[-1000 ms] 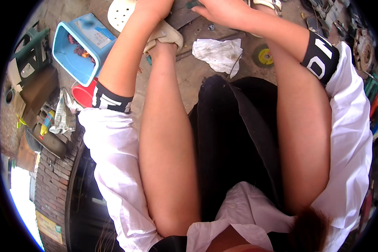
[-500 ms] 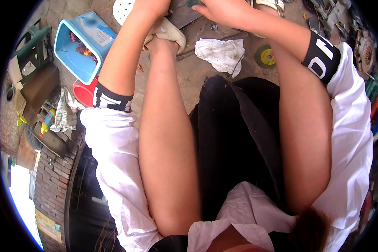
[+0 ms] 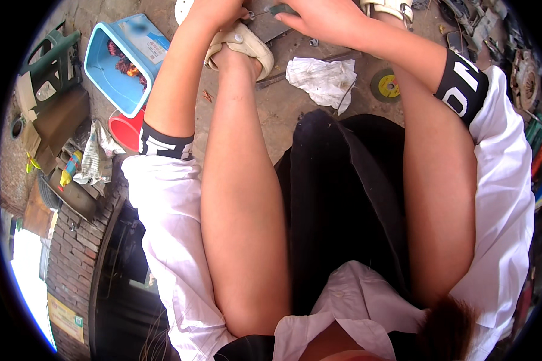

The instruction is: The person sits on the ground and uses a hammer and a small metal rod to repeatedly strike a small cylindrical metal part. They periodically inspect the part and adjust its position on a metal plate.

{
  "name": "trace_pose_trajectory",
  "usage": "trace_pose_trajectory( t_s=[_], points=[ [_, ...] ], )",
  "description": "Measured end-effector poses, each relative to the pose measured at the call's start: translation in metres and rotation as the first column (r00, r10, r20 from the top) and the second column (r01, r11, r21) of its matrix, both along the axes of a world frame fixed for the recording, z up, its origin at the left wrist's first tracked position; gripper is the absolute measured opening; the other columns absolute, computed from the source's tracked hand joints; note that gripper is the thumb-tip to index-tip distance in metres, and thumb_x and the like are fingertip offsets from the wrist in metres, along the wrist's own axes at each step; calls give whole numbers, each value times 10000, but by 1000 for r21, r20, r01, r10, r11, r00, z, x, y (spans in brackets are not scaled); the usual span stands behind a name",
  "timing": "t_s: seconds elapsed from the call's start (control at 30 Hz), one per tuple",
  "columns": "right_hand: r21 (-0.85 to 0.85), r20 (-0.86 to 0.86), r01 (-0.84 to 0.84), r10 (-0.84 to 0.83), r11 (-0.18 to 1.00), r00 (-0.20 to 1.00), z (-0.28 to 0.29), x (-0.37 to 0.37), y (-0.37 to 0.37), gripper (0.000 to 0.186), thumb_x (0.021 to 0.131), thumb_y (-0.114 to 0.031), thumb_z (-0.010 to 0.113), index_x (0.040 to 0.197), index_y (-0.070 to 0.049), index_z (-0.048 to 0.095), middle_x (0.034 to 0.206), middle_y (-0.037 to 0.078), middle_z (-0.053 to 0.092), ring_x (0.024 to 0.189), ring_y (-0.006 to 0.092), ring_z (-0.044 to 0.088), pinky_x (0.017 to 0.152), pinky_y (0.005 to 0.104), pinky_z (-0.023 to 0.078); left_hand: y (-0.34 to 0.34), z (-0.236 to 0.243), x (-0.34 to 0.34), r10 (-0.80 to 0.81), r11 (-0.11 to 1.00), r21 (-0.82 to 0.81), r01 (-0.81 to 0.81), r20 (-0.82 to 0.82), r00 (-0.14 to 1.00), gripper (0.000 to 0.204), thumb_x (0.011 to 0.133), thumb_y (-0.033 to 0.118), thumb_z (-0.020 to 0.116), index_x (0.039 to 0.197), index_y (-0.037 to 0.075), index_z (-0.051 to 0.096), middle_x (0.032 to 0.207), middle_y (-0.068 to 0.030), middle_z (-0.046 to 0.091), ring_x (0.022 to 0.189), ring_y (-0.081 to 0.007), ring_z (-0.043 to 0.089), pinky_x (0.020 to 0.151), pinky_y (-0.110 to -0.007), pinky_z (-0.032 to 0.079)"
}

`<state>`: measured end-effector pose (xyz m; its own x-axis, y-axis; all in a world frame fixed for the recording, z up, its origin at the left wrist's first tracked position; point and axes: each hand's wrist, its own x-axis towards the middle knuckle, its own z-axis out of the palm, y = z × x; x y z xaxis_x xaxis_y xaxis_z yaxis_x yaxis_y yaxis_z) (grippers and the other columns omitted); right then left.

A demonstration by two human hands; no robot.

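At the top edge, my left hand is partly cut off by the frame. Its fingers are curled, and a small greyish piece shows by the fingertips; what they grip is hard to make out. To its right my right hand reaches inward, with thumb and fingers closed about a dark green object whose kind is unclear. Below the hands lies a dark flat metal plate on the ground. A crumpled white cloth and a black cutting disc with a yellow centre lie nearer me.
A tilted light blue bin with copper-coloured wire inside stands left, beside a red bucket. A green plastic chair and scrap are farther left. Metal parts crowd the right side. My cream clogs flank the work spot.
The whole view has shifted slightly, so the ground objects sit a little farther right and lower. My left fingertips show more now. Both hands stay close together at the top.
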<state>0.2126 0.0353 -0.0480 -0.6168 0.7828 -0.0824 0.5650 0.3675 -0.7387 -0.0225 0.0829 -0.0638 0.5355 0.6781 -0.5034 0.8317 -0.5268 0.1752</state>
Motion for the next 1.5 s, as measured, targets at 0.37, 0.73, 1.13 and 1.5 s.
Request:
trace_pose_trajectory(
  t_s=[0.37,0.73,1.13,1.5],
  points=[
    [8,9,-36,36,999,999,-33,-17,2,207,866,-206,661,905,-3,648,877,204,695,871,399,682,786,501,540,-2,-7,33,14,1000,6,-13,-292,956,163,709,211,763,793,73,787,865,-176,743,877,-298,732,866,-415,544],
    [-74,59,-15,20,997,998,-12,-15,6,238,863,-230,672,882,7,666,837,232,693,843,416,687,774,506,544,-3,-27,10,-35,996,64,57,-302,953,157,757,174,682,816,65,778,865,-178,737,881,-319,718,927,-412,520],
    [1,26,-50,50,999,998,-4,-12,5,256,876,-230,650,840,23,654,805,237,684,805,414,689,749,502,547,-45,30,9,186,877,366,-312,341,921,102,744,47,706,842,42,734,889,-125,696,983,-316,619,976,-423,440],
    [29,7,-33,32,999,999,-10,-16,4,249,890,-222,634,854,24,638,811,240,681,807,423,684,732,519,538,-45,24,5,202,881,328,-341,391,898,114,757,32,694,866,29,726,930,-132,694,985,-331,626,926,-411,480]
  ],
)
